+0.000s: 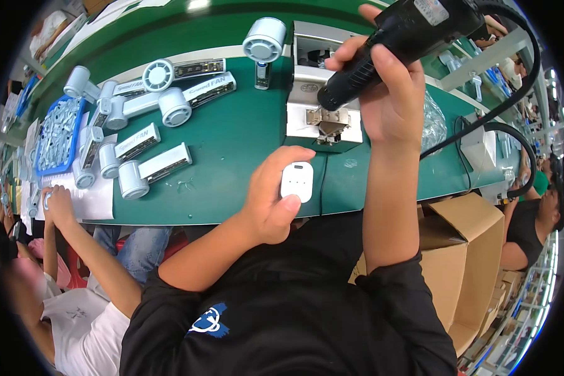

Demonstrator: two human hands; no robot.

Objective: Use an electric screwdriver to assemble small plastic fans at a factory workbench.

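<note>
My right hand (393, 100) is wrapped around a black electric screwdriver (413, 28), tilted with its nose down and to the left. The nose hangs over the metal bracket at the front of a grey screw feeder (301, 119); whether the bit touches it I cannot tell. Lower down, my left hand (266, 200) grips a white handheld fan body (296, 182) between thumb and fingers, its rounded end with a slot and small holes turned up. Its rest is hidden by my hand. Left of the feeder, a light blue handheld fan (264, 41) stands with its inner board exposed.
Several light blue fans (175, 106), some with boards exposed, lie on the green table (225, 169). A blue tray (75, 135) of small parts sits at left, near a co-worker's hands (59, 203). The screwdriver's black cable (482, 119) arcs right. Below stands a cardboard box (448, 269).
</note>
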